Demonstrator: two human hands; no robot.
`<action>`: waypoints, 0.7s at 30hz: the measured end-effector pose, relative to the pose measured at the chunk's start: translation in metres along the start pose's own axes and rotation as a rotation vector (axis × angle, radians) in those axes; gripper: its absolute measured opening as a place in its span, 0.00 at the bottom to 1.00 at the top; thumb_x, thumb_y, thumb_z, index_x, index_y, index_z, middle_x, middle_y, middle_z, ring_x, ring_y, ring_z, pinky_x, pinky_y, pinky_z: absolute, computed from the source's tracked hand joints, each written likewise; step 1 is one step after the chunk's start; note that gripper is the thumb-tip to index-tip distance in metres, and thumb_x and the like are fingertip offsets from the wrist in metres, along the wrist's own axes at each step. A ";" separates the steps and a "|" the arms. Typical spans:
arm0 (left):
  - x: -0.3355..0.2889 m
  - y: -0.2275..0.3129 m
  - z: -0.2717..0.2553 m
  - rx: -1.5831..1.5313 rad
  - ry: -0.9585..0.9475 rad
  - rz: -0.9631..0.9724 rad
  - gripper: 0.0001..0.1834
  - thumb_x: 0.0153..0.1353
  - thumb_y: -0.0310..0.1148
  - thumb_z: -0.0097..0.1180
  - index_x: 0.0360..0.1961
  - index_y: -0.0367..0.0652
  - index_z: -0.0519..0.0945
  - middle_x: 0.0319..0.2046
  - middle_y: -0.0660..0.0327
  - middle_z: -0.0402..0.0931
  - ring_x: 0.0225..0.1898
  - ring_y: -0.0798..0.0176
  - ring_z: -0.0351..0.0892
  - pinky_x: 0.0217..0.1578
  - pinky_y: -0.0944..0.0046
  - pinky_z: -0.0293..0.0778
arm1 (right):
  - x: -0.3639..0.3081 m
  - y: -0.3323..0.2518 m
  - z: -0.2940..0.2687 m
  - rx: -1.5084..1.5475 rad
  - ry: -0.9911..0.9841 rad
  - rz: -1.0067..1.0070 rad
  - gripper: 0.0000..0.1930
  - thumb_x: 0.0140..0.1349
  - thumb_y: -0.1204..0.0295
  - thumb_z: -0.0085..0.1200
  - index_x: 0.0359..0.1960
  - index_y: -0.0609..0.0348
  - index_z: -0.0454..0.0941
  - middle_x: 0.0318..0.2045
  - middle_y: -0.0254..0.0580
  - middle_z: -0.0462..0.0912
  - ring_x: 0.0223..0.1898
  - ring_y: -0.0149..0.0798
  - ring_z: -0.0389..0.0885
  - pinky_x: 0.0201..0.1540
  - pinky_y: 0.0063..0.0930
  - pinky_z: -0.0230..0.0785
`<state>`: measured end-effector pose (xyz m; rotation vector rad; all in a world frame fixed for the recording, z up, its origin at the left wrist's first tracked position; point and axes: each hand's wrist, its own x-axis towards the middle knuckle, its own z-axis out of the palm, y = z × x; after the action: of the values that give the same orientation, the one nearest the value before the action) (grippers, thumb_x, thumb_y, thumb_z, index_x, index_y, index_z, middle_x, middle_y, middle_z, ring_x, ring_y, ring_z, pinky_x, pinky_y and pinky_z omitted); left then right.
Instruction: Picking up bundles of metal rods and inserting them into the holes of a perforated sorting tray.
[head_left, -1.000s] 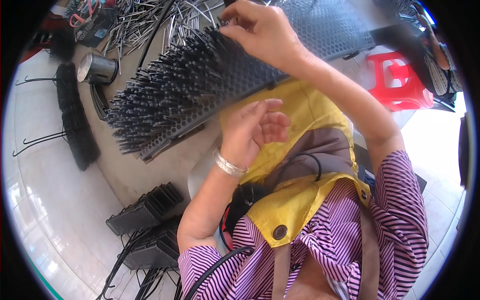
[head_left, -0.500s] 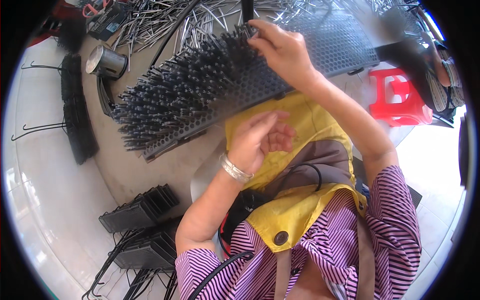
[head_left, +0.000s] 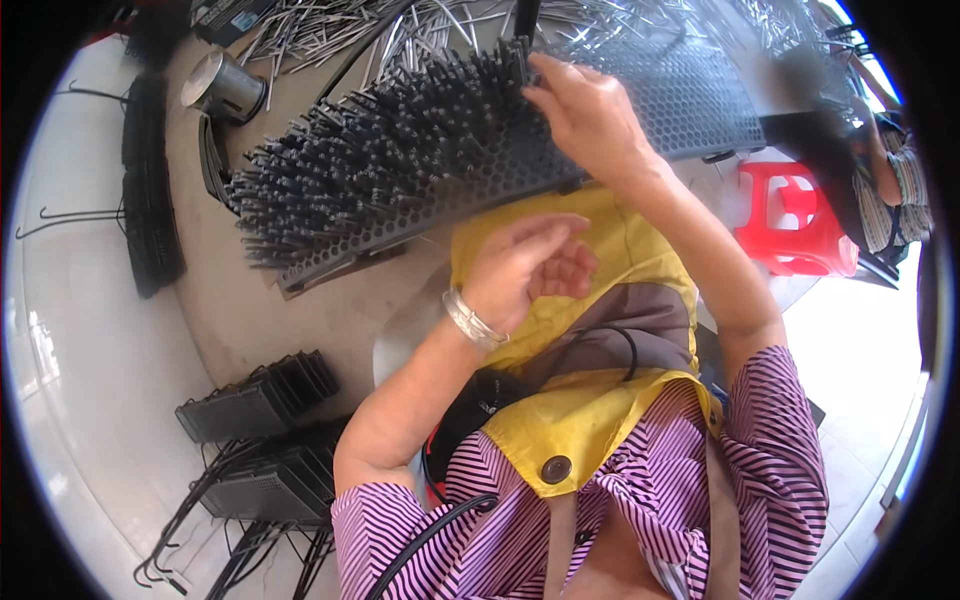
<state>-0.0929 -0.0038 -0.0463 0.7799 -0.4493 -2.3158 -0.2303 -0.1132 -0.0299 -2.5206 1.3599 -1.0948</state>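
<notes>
The perforated metal plate [head_left: 640, 110] lies tilted across the worktop [head_left: 300, 310], its near long edge over the person's yellow apron [head_left: 600, 300]. The left half of the plate bristles with dark pins [head_left: 400, 150] standing in its holes; the right half, from about the middle to the far right end, shows bare holes. Judging by that, roughly half the plate is filled and half is left.

The right hand [head_left: 590, 115] rests on the plate just at the boundary between filled and bare rows, fingers pinched at the top of the last pins; whether the grip closes on a pin cannot be told. The left hand [head_left: 525, 270] hovers below the plate's near edge, over the apron, fingers loosely curled and holding nothing that shows; a silver bangle [head_left: 472, 320] sits on the wrist.

Beyond the plate's far edge lies a heap of loose metal rods [head_left: 400, 30], with a small tin can [head_left: 225, 88] near the worktop's far left corner. Room to move is open along the bare right half of the plate. To the left the pins crowd close, and past the plate's right end stands a red plastic stool [head_left: 800, 215]. Black wire racks [head_left: 260, 400] sit on the floor by the worktop's near left edge.
</notes>
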 end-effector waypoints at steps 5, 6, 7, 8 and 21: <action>0.000 0.000 0.000 -0.028 0.024 0.002 0.17 0.58 0.38 0.48 0.43 0.36 0.71 0.29 0.54 0.75 0.26 0.63 0.76 0.31 0.66 0.75 | 0.009 -0.010 -0.013 0.142 0.116 0.286 0.11 0.54 0.72 0.53 0.39 0.61 0.75 0.27 0.46 0.80 0.30 0.32 0.80 0.32 0.22 0.70; -0.001 0.000 0.000 -0.031 0.025 -0.003 0.16 0.58 0.38 0.49 0.42 0.36 0.71 0.29 0.54 0.75 0.26 0.64 0.76 0.31 0.66 0.75 | 0.013 -0.015 -0.017 0.113 0.097 0.363 0.11 0.54 0.71 0.54 0.39 0.60 0.76 0.28 0.42 0.81 0.32 0.28 0.80 0.33 0.19 0.70; -0.001 -0.001 0.000 -0.030 0.021 -0.004 0.16 0.58 0.38 0.49 0.42 0.36 0.71 0.29 0.54 0.75 0.26 0.64 0.76 0.31 0.66 0.75 | 0.015 -0.016 -0.017 0.110 0.099 0.363 0.11 0.54 0.71 0.54 0.39 0.60 0.76 0.28 0.42 0.81 0.32 0.28 0.80 0.33 0.19 0.70; -0.001 -0.002 0.000 -0.020 0.020 0.000 0.16 0.58 0.38 0.49 0.42 0.37 0.71 0.29 0.55 0.75 0.26 0.64 0.76 0.30 0.66 0.75 | 0.018 -0.015 -0.015 0.164 0.146 0.313 0.12 0.53 0.70 0.55 0.39 0.59 0.76 0.28 0.41 0.81 0.31 0.28 0.80 0.33 0.18 0.70; 0.000 0.002 0.000 -0.005 0.009 -0.002 0.17 0.58 0.38 0.49 0.43 0.36 0.70 0.30 0.54 0.75 0.28 0.63 0.77 0.31 0.65 0.75 | 0.028 -0.007 0.005 0.230 0.153 0.069 0.09 0.49 0.74 0.57 0.33 0.61 0.77 0.26 0.40 0.81 0.27 0.28 0.79 0.33 0.18 0.70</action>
<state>-0.0915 -0.0053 -0.0450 0.7879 -0.4392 -2.3134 -0.2126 -0.1314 -0.0159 -2.2529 1.2603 -1.3674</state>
